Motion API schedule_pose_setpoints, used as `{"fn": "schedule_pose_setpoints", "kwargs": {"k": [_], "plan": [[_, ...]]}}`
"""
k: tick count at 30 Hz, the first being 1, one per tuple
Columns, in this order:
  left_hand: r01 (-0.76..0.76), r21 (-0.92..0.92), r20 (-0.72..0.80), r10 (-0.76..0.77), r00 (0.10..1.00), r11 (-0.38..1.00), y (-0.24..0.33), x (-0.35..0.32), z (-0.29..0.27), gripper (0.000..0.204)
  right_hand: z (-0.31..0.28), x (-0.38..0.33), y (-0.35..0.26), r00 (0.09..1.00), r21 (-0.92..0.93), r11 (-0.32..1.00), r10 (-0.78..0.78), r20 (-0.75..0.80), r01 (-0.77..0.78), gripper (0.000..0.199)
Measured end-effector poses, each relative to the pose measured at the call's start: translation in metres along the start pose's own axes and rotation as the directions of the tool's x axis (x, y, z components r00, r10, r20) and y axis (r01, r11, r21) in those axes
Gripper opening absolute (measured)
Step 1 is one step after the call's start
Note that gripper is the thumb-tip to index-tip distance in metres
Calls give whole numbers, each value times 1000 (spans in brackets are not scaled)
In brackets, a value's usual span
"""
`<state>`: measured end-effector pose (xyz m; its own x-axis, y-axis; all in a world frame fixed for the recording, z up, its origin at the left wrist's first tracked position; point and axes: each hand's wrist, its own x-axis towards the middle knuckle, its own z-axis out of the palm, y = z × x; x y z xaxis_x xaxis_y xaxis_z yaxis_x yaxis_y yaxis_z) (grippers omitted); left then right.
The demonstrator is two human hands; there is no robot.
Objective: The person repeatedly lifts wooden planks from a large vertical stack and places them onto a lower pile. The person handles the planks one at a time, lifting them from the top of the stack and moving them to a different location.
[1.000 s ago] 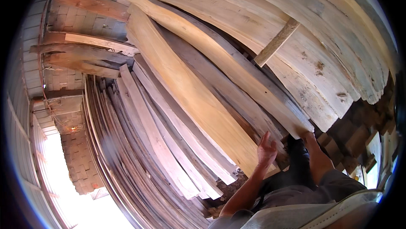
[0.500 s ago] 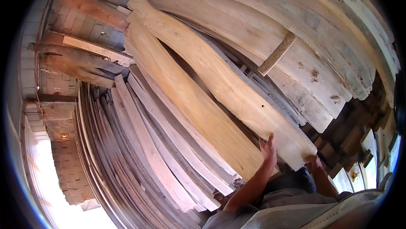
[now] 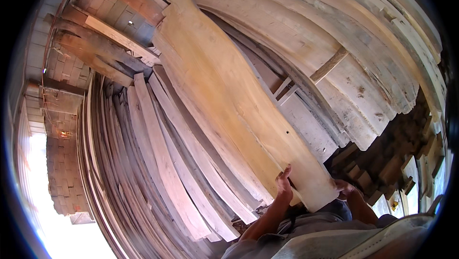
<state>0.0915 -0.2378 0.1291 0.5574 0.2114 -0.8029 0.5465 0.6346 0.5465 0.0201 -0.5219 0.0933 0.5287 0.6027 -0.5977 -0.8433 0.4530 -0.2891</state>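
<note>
A long, pale yellow wooden board (image 3: pixel 270 120) with wavy edges and a small dark hole stretches away from me up the middle. My left hand (image 3: pixel 284 182) is closed on its left edge near the close end, fingertips showing on top. On the opposite edge, my right hand (image 3: pixel 343 189) grips the near right corner, its fingers partly hidden by the wood. A second yellowish board (image 3: pixel 203 94) lies directly left of the held one, and the held board's left edge touches or overlaps it. The underside of the held board is hidden.
Several greyish planks (image 3: pixel 165 158) stand in rows to the left. Wide weathered slabs (image 3: pixel 287 34) are stacked to the right, with a short wooden strip (image 3: pixel 330 65) across them. Cut wood blocks (image 3: pixel 382 170) lie at the right, and a brick wall (image 3: pixel 64 173) rises at the far left.
Both hands have shifted left and toward me with the held board. The dark gap between it and the second yellowish board has closed, while more of the slabs on the right show.
</note>
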Motion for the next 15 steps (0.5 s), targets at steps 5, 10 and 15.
{"fn": "schedule_pose_setpoints", "kwargs": {"k": [5, 10, 15], "plan": [[-17, 424, -39, 37, 999, 906, 0, 13, -32, 72, 44, -8, -1, 949, -357, 933, -64, -307, -52, 62], [-229, 773, -14, 377, 926, 592, -6, 13, -18, 104, 72, -32, -6, 800, -790, 611, -446, -402, -56, 56], [-432, 753, 12, 646, 763, 496, 3, -9, -26, 102, 194, -49, 20, 752, -973, 8, -633, -184, -231, 63]]}}
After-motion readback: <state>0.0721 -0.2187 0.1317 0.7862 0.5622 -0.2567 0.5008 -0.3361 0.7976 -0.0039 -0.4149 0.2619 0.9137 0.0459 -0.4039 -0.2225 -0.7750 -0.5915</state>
